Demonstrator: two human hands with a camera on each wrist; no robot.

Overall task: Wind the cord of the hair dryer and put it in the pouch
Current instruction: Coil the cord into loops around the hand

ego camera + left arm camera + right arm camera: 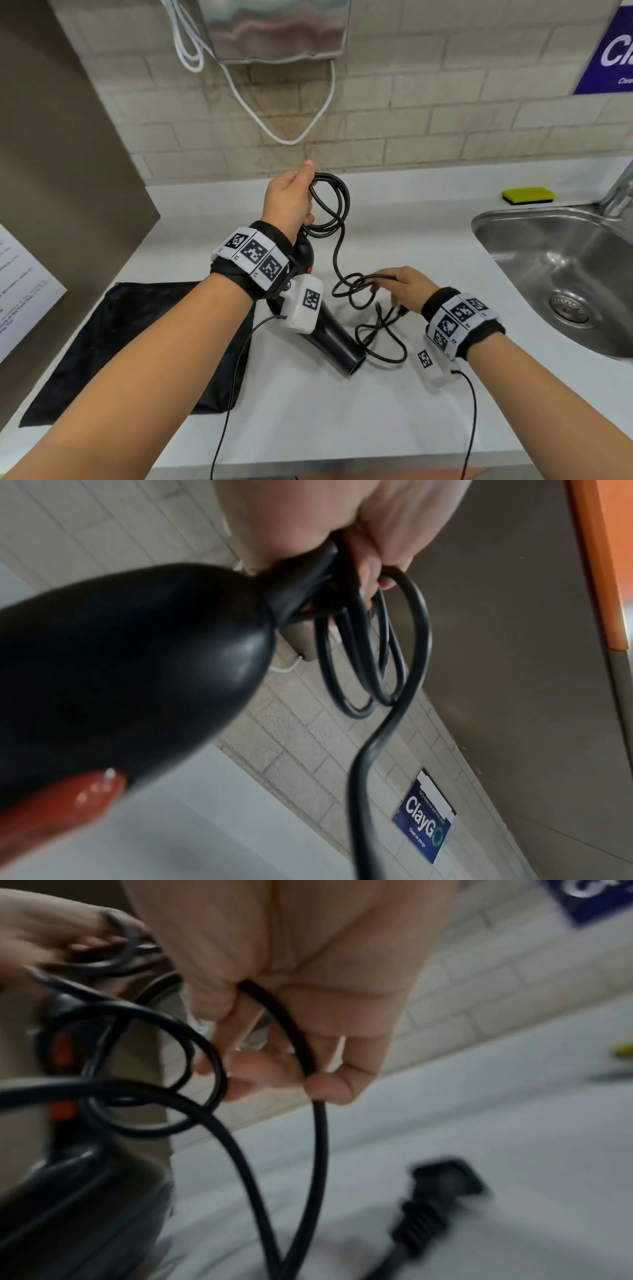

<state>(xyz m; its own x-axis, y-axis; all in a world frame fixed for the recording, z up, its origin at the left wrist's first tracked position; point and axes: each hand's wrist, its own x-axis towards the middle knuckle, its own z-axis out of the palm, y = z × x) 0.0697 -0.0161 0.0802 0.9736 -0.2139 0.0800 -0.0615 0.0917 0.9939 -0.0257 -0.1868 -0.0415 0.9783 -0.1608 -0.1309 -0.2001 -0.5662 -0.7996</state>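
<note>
A black hair dryer (329, 337) with a red switch (58, 808) hangs nozzle-down over the white counter (308, 411). My left hand (291, 202) grips its handle end together with several loops of the black cord (337, 205); the same loops of cord (359, 653) hang from the fingers in the left wrist view. My right hand (406, 286) pinches a lower stretch of the cord (301, 1042) between thumb and fingers. The rest of the cord lies tangled on the counter, ending in the black plug (445, 1185). A flat black pouch (113, 342) lies at the left under my left forearm.
A steel sink (561, 270) is set into the counter at the right, with a yellow-green sponge (529, 195) behind it. A steel wall unit (277, 31) with white cables hangs above. A paper sheet (20, 284) is on the left wall and a blue sign (609, 51) on the right.
</note>
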